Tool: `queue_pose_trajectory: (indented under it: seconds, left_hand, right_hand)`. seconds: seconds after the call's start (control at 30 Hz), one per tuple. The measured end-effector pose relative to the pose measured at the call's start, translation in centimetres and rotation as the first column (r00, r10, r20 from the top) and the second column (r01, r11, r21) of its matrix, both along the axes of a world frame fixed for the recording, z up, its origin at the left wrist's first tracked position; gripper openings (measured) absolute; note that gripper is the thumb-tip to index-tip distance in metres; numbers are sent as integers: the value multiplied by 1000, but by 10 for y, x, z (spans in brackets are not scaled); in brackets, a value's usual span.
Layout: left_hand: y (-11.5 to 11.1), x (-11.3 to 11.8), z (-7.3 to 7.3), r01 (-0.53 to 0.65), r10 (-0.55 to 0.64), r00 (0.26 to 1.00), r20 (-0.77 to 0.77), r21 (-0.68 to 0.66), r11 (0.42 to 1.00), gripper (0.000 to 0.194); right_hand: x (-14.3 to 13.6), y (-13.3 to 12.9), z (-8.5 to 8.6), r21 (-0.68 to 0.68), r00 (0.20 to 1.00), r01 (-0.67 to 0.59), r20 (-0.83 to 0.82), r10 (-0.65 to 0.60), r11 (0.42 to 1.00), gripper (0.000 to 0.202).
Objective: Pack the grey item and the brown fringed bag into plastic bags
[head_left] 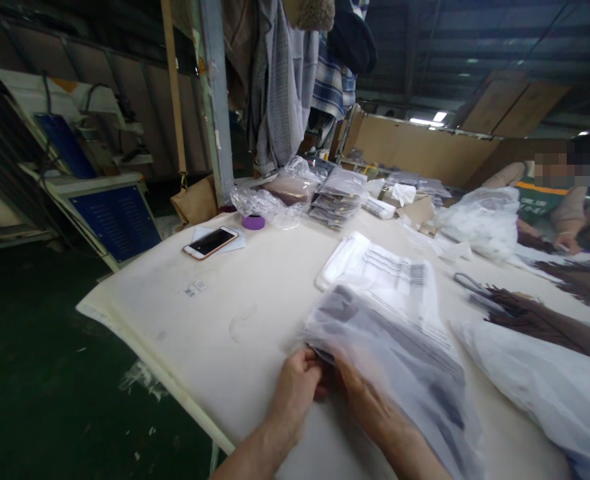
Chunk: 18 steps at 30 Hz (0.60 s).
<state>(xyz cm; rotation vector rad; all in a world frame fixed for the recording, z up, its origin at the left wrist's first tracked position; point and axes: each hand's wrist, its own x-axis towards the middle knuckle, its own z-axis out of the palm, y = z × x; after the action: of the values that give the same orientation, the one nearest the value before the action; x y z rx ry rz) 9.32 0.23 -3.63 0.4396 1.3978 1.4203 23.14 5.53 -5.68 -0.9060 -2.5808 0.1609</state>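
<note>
A frosted plastic bag (389, 360) with dark grey folded cloth inside lies slanted on the table before me. My left hand (295, 383) is closed, its fingers pinching the bag's near left edge. Against the same edge rests my right hand (367, 397); its fingers are blurred and partly covered by the plastic, so their grip cannot be made out. Just beyond, partly under the bag, is a stack of white printed bags (389, 267) with a barcode label.
A phone (211, 243), purple tape roll (253, 222) and stacked bagged goods (339, 197) are farther back on the table (175, 333). Brown fringed cloth (549, 320) and clear plastic (539, 373) lie right. Another person (549, 200) works across the table. Garments (279, 87) hang behind.
</note>
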Motion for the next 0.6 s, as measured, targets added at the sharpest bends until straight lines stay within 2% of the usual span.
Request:
queue_pose_trajectory:
  seconds: [0.07, 0.13, 0.23, 0.33, 0.4, 0.47, 0.5, 0.6]
  left_hand:
    - [-9, -11, -2, -114, 93, 964, -249, -71, 991, 24]
    - [-8, -21, -2, -210, 160, 881, -446, -66, 975, 30]
    - [6, -32, -1, -243, 158, 796, -584, -70, 967, 40]
    - [20, -37, -1, -241, 117, 780, -614, -122, 963, 45]
    - [24, -36, -2, -173, 44, 807, -589, -164, 971, 35]
    - [25, -31, -3, -65, -49, 848, -527, -196, 978, 19]
    - [24, -27, -3, -15, -89, 869, -486, -205, 979, 18]
    - [17, -17, -2, 72, -146, 914, -379, -205, 976, 32]
  right_hand:
    - [-1, -10, -2, 122, 999, 30, 41, -35, 992, 56]
    - [-2, -15, -2, 231, 994, 71, 66, -88, 970, 60]
    - [-5, -15, -5, 423, 976, 103, 133, -174, 900, 58]
    - [-7, -9, -11, 562, 955, 150, 132, -267, 814, 49]
    - [-9, -9, -14, 581, 927, 191, 159, -340, 791, 48]
    - [-10, -12, -13, 542, 894, 224, 216, -392, 810, 52]
    - [-10, -15, -11, 517, 884, 237, 237, -404, 823, 55]
    - [-6, -23, -6, 491, 902, 226, 222, -371, 841, 56]
